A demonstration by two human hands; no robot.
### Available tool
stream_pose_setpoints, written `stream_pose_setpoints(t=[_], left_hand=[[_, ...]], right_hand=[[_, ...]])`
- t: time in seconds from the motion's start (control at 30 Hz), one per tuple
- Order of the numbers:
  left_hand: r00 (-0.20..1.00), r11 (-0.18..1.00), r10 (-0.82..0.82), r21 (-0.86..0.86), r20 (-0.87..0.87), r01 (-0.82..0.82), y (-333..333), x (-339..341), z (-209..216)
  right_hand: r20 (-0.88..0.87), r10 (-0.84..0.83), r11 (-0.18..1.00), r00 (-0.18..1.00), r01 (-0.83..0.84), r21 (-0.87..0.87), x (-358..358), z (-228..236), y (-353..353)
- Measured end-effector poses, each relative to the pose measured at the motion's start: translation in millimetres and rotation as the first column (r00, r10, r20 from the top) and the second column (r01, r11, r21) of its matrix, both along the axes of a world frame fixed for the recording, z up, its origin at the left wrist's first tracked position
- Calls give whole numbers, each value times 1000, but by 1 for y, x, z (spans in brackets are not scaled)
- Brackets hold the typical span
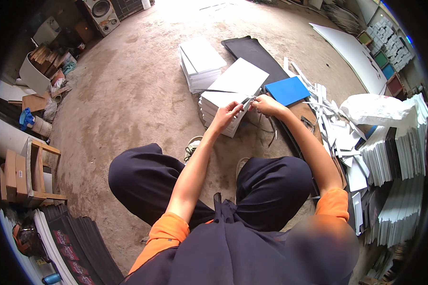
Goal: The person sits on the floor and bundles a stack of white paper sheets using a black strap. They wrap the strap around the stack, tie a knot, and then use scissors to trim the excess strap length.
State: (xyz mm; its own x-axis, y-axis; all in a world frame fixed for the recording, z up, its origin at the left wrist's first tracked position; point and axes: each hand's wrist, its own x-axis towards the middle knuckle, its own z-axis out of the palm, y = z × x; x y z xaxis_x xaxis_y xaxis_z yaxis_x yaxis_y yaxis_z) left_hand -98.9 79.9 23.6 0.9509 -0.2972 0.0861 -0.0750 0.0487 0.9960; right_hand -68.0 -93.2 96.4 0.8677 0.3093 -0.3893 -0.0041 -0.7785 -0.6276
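My left hand (230, 113) is closed in a pinch at the right edge of a stack of white boards (219, 99). Close beside it, my right hand (267, 105) is also closed, its fingers pressed together. A thin dark strap (274, 129) hangs in loops below my right hand, and its upper part runs to my fingers. Where the two hands nearly meet, a small light piece shows, too small to name. A larger white board (245, 76) lies over the far part of the stack. My fingers partly hide the stack's right side.
Another white board stack (202, 59) stands just beyond. To the right lie long dark sheets (257, 53), a blue board (287, 90) and heaped white offcuts (354, 161). Upright board piles (402, 209) line the right side. A wooden frame (46, 171) stands left.
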Motion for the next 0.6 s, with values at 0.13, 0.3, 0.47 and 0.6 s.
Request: stream_pose_setpoints(t=[0.13, 0.3, 0.47, 0.6], left_hand=[[967, 935, 233, -249, -105, -252, 12, 18, -3], [900, 787, 339, -442, -274, -431, 34, 38, 2], [887, 862, 360, -259, -288, -435, 55, 64, -20], [860, 877, 462, -34, -218, -480, 47, 66, -20]], right_hand=[[216, 62, 996, 974, -73, 42, 9, -3, -5], [75, -35, 996, 997, 29, 82, -4, 48, -23], [14, -209, 959, 978, 202, 198, 17, 35, -65], [-62, -273, 933, 960, 280, 226, 33, -6, -68]])
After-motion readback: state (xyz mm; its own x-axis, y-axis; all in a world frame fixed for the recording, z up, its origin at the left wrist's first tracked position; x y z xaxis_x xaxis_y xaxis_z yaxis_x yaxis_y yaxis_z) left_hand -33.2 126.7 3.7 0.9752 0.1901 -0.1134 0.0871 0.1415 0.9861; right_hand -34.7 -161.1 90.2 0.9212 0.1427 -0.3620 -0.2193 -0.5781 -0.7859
